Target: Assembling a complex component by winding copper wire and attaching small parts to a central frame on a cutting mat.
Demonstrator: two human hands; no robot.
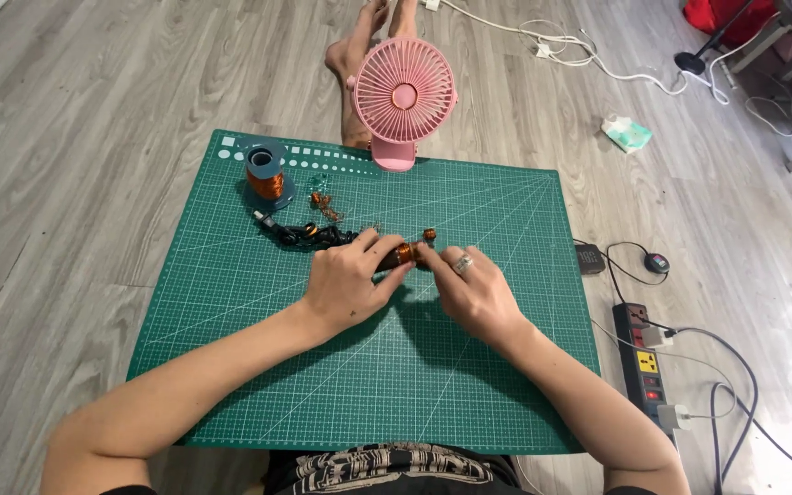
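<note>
My left hand (348, 280) and my right hand (474, 289) meet over the middle of a green cutting mat (387, 367). Between their fingertips they pinch a small dark rod wound with copper wire (403, 254). A ring shows on my right hand. Just left of my left hand lies a pile of small black rings and copper bits (309, 236). A spool of copper wire with a blue-grey top (266, 172) stands at the mat's far left corner.
A pink desk fan (403, 96) stands at the mat's far edge, with bare feet (359, 55) behind it. A power strip (645, 362) with plugs and cables lies to the right on the wood floor. A tissue pack (627, 133) lies at far right.
</note>
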